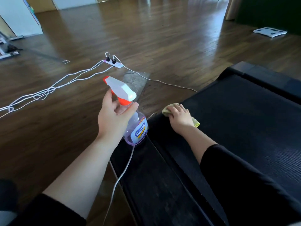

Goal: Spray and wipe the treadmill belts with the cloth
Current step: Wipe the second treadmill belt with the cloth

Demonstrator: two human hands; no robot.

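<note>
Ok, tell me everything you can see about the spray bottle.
The spray bottle has a rounded clear plastic body with lilac liquid, a blue and white label reading Ganso, an orange collar and trigger, and a white head tipped with an orange nozzle. It is held tilted, head leaning left, nozzle aimed away over the wooden floor. The left hand grips its neck, a finger at the trigger. Its base hangs by the left edge of the treadmill; whether it touches is unclear.

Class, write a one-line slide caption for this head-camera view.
Left hand holds a Ganso spray bottle while the right hand presses a yellow cloth at the black treadmill belt edge.
</note>
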